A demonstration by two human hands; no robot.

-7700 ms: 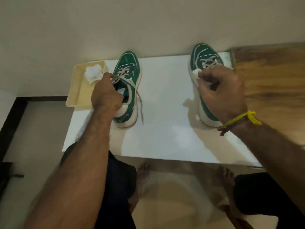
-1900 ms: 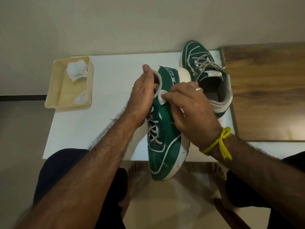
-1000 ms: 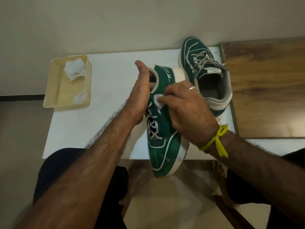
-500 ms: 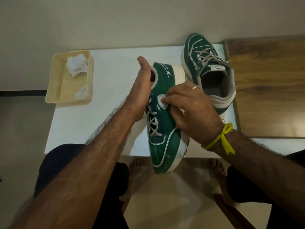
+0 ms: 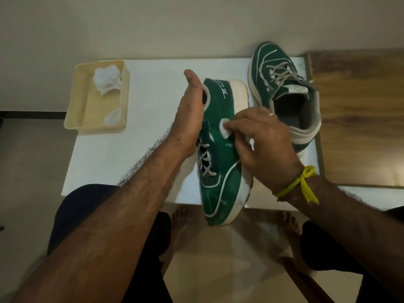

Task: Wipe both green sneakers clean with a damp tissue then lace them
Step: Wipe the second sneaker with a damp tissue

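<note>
Head view looks down on my two hands working one green sneaker (image 5: pixel 220 171) that lies on its side at the near edge of the white desk (image 5: pixel 153 101), toe hanging over toward my knees. My left hand (image 5: pixel 190 119) braces it at the collar, thumb up along the heel opening; the other fingers are hidden behind the shoe, so how they curl I cannot tell. My right hand (image 5: pixel 262 145) pinches a small damp tissue (image 5: pixel 225 129) between thumb and forefinger and presses it on the green side panel.

Since a second ago the tissue has slid slightly along that panel, back and forth near the collar, while the shoe has barely shifted. I judge that I am mid-wipe on the first sneaker, with the toe and sole edge not yet visibly done.

Second sneaker (image 5: pixel 284 92) stands upright just beyond, at the far right of the desk, laces loose. A cream tray (image 5: pixel 76 110) at the far left holds crumpled tissues (image 5: pixel 107 80).

Most of the tissue is covered by my fingers, and the first shoe's inner side is out of sight. Whether the tissue is wet I cannot confirm.
</note>
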